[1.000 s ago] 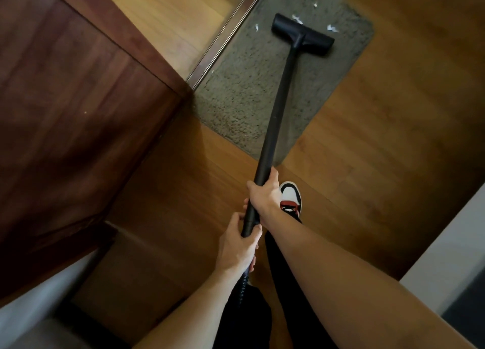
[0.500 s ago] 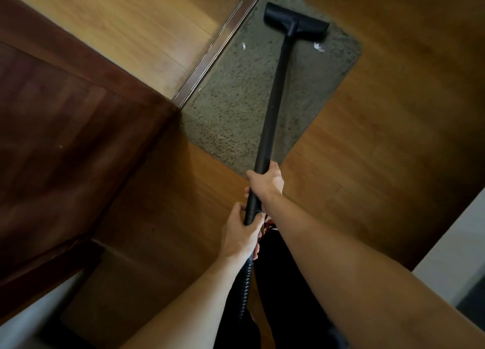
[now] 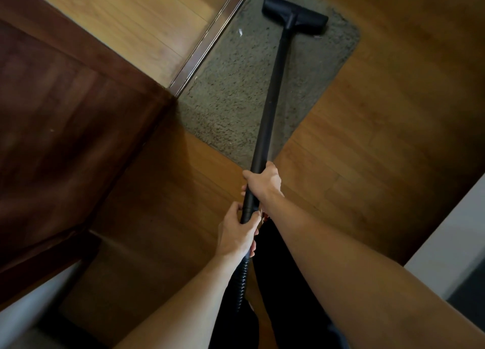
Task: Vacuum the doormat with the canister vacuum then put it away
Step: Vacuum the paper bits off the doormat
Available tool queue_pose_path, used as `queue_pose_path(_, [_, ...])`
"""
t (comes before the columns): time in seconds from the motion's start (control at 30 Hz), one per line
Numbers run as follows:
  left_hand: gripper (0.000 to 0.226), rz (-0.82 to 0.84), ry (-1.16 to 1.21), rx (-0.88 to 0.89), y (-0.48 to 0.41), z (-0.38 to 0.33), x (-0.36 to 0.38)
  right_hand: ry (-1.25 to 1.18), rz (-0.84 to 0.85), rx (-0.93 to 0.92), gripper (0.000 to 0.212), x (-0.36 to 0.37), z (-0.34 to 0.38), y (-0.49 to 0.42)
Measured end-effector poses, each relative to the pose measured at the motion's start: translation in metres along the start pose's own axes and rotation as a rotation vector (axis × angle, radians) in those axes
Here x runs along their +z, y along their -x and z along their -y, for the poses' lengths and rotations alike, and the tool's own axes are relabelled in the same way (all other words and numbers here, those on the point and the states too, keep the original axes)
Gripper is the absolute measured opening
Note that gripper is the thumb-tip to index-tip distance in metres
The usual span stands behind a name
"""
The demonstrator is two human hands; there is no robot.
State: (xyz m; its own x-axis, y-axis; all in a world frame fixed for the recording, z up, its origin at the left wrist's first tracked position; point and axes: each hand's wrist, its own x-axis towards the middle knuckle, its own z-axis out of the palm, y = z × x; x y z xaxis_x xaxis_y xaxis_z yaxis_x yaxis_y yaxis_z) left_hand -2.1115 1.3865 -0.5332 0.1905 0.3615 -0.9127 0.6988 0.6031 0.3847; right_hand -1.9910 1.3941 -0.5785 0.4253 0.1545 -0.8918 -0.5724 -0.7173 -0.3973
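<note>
— How are the hands?
— Both clenched round the wand [image 3: 273, 86], low centre: right hand [image 3: 263, 182] higher, left hand [image 3: 237, 233] just below it, with the hose [image 3: 242, 278] coming out beneath.
— And the far end?
— The nozzle [image 3: 294, 14] rests on the mat [image 3: 231, 86], top centre, near its far edge. A white scrap [image 3: 240, 32] lies left of it, by the threshold [image 3: 210, 39].

This is a home, at an inner doorway. A warm wood plank floor [image 3: 380, 128] runs on both sides of a metal threshold [image 3: 210, 36], and a grey pile doormat [image 3: 231, 94] lies flush against it. A dark panelled wooden door [image 3: 65, 128] fills the left, and a white wall [image 3: 451, 243] edges the right. A black vacuum wand [image 3: 273, 91] has its floor head [image 3: 294, 15] on the doormat.
</note>
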Motion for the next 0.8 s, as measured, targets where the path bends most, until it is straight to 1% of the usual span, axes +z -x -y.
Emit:
queue_pose_path(0.13, [0.012, 0.005, 0.005, 0.006, 0.007, 0.025, -0.015, 0.070, 0.046, -0.057, 0.037, 0.009, -0.031, 0.019])
queue_pose_path(0.3, [0.011, 0.006, -0.021, 0.030, 0.023, 0.061, -0.030, 0.104, 0.045, -0.103, 0.038, 0.023, -0.067, 0.045])
queue_pose_path(0.6, [0.009, -0.022, -0.043, 0.031, 0.052, 0.127, -0.062, 0.096, 0.013, -0.090, 0.038, 0.061, -0.134, 0.080])
queue_pose_path(0.8, [0.011, -0.058, 0.021, 0.024, 0.074, 0.154, -0.083, 0.081, 0.062, -0.094, 0.036, 0.082, -0.155, 0.104])
